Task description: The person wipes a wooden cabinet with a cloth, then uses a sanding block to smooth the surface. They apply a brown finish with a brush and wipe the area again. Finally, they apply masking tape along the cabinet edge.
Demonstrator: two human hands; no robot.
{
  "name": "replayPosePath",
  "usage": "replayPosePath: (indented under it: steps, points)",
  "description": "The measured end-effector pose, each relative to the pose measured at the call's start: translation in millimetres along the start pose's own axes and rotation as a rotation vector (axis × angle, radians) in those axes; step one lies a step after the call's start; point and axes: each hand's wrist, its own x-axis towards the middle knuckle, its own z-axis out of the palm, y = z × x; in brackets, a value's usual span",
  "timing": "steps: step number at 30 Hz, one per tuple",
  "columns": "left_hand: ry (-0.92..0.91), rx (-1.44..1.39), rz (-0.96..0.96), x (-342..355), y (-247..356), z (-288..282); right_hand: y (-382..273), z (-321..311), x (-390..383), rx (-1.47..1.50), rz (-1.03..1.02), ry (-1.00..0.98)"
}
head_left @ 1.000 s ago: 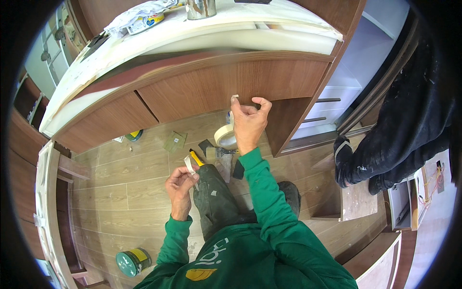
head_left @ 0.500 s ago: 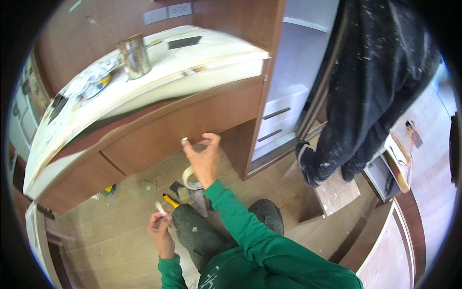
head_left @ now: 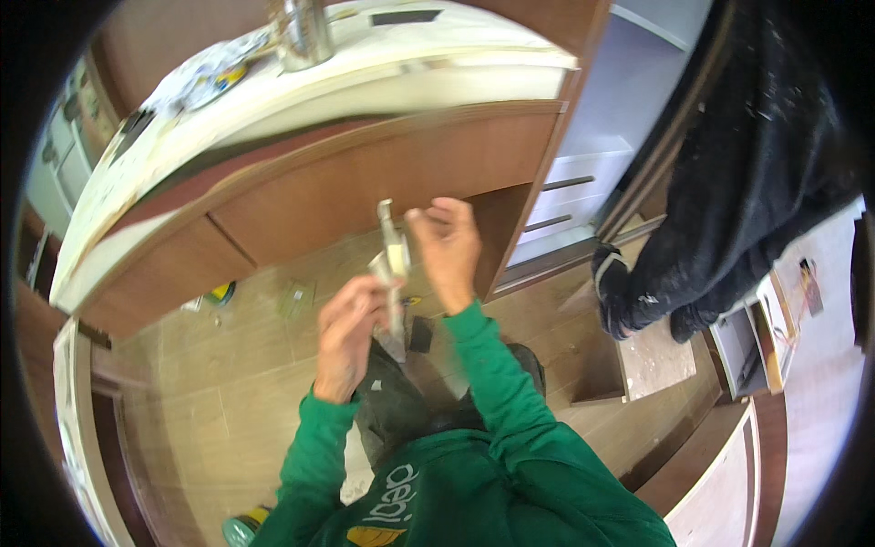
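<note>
My left hand is closed, pinching a narrow pale strip that looks like masking tape. The strip stands nearly upright above the fingers, its top end bent over. Just to its right is my right hand, fingers curled but apart from the thumb, with nothing visible between them. A small gap separates it from the strip. Motion blurs both hands. Behind them, a roll of tape on the floor is mostly hidden. A dark flat piece lies on the floor beyond my knees.
A curved brown cabinet with a pale, unfinished top stands ahead, bearing a metal can and crumpled paper. At right, another person's dark-trousered legs stand on a low wooden step. White drawers are behind them.
My left hand has come up and to the right with the strip, close to my right hand. My right hand has shifted right and slightly up. The view has also moved.
</note>
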Motion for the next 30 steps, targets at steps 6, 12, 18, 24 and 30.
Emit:
replayPosePath:
  steps: [6, 12, 18, 24, 30]
  points:
    - [-0.11, 0.033, -0.034, 33.7, 7.6, 34.9, -22.0, -70.6, -1.9, 0.165, -0.053, -0.17]
    - [-0.116, 0.123, -0.026, 44.2, -9.7, 50.3, -54.7, -98.9, 1.0, 0.115, -0.188, -0.411]
    - [-0.1, 0.357, -0.089, 51.5, -26.6, 58.9, -58.4, -111.8, 3.2, -0.121, -0.403, -0.341]
    - [-0.108, 0.476, -0.182, 53.8, -28.8, 93.9, -44.5, -123.8, 0.6, -0.033, -0.294, -0.13]
    - [-0.027, 0.492, -0.23, 60.0, -46.4, 109.6, -35.9, -135.6, -6.6, 0.07, -0.276, 0.003]
